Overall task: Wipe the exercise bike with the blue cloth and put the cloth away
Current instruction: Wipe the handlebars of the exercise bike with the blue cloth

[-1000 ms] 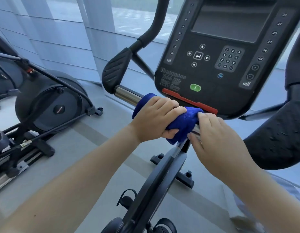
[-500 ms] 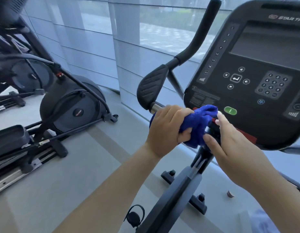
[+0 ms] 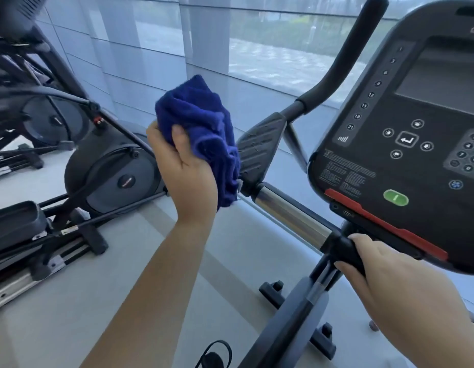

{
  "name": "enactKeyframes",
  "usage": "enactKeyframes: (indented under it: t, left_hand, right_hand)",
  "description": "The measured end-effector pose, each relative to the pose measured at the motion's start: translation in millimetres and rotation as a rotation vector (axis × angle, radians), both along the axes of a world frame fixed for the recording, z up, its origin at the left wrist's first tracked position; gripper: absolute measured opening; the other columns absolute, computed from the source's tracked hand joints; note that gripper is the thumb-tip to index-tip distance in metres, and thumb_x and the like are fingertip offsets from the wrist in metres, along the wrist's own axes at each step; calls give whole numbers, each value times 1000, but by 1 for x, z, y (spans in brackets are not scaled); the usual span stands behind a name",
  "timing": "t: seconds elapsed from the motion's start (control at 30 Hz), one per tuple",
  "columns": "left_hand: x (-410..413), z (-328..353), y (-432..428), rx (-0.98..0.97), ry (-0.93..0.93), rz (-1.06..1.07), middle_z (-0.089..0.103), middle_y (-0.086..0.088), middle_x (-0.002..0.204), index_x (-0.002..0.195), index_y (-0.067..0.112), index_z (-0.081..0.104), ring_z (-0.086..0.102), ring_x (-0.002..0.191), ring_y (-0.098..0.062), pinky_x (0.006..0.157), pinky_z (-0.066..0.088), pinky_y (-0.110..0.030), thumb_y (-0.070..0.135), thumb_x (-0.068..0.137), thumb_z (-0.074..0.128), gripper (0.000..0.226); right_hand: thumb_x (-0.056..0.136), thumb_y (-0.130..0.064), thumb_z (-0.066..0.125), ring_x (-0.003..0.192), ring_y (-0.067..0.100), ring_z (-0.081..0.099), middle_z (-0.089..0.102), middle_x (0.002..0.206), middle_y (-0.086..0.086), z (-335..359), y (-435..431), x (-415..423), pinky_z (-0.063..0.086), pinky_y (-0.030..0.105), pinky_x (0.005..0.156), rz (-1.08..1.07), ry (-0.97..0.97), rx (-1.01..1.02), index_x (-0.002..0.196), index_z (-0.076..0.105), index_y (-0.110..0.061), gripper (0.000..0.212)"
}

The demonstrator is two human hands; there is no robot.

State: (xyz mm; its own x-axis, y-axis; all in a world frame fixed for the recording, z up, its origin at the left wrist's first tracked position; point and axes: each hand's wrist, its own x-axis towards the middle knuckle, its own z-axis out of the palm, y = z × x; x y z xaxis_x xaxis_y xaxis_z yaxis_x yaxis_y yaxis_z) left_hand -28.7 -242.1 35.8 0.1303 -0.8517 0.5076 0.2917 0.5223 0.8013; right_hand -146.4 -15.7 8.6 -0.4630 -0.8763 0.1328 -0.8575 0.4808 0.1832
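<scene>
My left hand [image 3: 186, 168] grips the bunched blue cloth [image 3: 201, 120], raised in the air just left of the bike's black ribbed handle pad [image 3: 259, 144]. The cloth's lower edge hangs close to the chrome handlebar tube [image 3: 289, 213]. My right hand [image 3: 376, 266] curls around the black clamp [image 3: 344, 251] where the handlebar meets the post, under the console [image 3: 406, 144]. The exercise bike's post [image 3: 291, 322] runs down to the floor.
An elliptical machine [image 3: 108, 171] stands at the left, with its pedal [image 3: 15, 221] and rails near the lower left. A window wall runs behind the bike. A curved black handle [image 3: 344, 57] rises beside the console. A bike pedal strap [image 3: 212, 354] shows at the bottom.
My left hand has lifted the cloth off the handlebar tube and moved it up and left. My right hand let go of the cloth and now holds the clamp.
</scene>
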Motion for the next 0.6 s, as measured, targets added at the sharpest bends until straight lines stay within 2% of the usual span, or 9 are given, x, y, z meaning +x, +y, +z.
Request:
enactKeyframes:
  t: [0.1, 0.2, 0.23, 0.3, 0.37, 0.43, 0.5, 0.53, 0.6]
  left_hand:
    - [-13, -6, -14, -135, -226, 71, 56, 2, 104, 117, 4, 48, 54, 93, -5, 85, 42, -19, 22, 101, 34, 29]
    - [-32, -28, -9, -149, -610, -25, 57, -4, 120, 125, 9, 51, 51, 112, -20, 98, 39, -31, 34, 97, 32, 42]
    - [-38, -35, -1, -188, -771, -29, 54, -5, 131, 131, 11, 48, 46, 123, -22, 105, 35, -35, 36, 96, 29, 47]
    - [-45, -45, 13, -275, -1035, 31, 33, -6, 153, 144, 14, 34, 24, 142, -25, 114, 23, -40, 44, 93, 21, 60]
    - [-46, -45, 13, -225, -1116, 21, 17, -5, 159, 150, 17, 21, 10, 147, -26, 116, 18, -42, 51, 92, 21, 67]
    - [-44, -42, 12, -161, -1117, -10, 10, -4, 160, 151, 20, 17, 5, 147, -25, 116, 19, -43, 50, 94, 31, 66]
    - [-47, -40, 11, -132, -1140, -5, 7, -5, 161, 151, 20, 15, 4, 147, -27, 115, 22, -44, 46, 95, 39, 67]
    - [-51, -38, 9, -129, -1176, 6, 6, -7, 160, 151, 18, 15, 5, 146, -29, 115, 23, -45, 45, 95, 40, 67]
    - [-60, -35, 0, -121, -1282, 35, 5, -12, 160, 151, 15, 12, 8, 144, -34, 115, 24, -47, 43, 95, 39, 69]
  right_hand:
    - [70, -54, -18, 73, 3, 53, 49, 90, -14, -2, 0, -2, 36, 16, 50, 3, -22, -13, 111, 25, -38, 62]
    - [67, -54, -19, 77, 4, 53, 50, 93, -14, 0, -4, 0, 34, 16, 49, -4, -23, -25, 112, 26, -38, 66]
    - [65, -54, -21, 76, 5, 52, 52, 94, -14, 1, -4, 0, 31, 17, 46, -4, -18, -44, 114, 28, -38, 70]
    - [64, -54, -22, 71, 6, 52, 55, 91, -13, 1, -4, 1, 22, 19, 41, -10, -15, -113, 114, 35, -39, 77]
    - [72, -55, -11, 62, 7, 53, 57, 80, -11, -2, -5, -1, 12, 17, 39, -41, -35, -141, 107, 47, -35, 70]
    - [81, -53, 19, 47, 11, 50, 56, 65, -8, -3, -7, -2, 4, 17, 40, -74, -99, -82, 92, 58, -26, 48]
    - [78, -48, 47, 40, 13, 48, 53, 58, -7, -7, -7, -5, 1, 15, 42, -73, -83, -78, 86, 62, -21, 32]
    - [77, -47, 51, 39, 13, 48, 53, 58, -6, -6, -7, -5, 1, 15, 43, -67, -99, -84, 87, 62, -19, 31]
    - [85, -54, 39, 45, 12, 49, 55, 65, -6, 0, -9, -4, 3, 17, 40, -55, -84, -74, 94, 58, -22, 38]
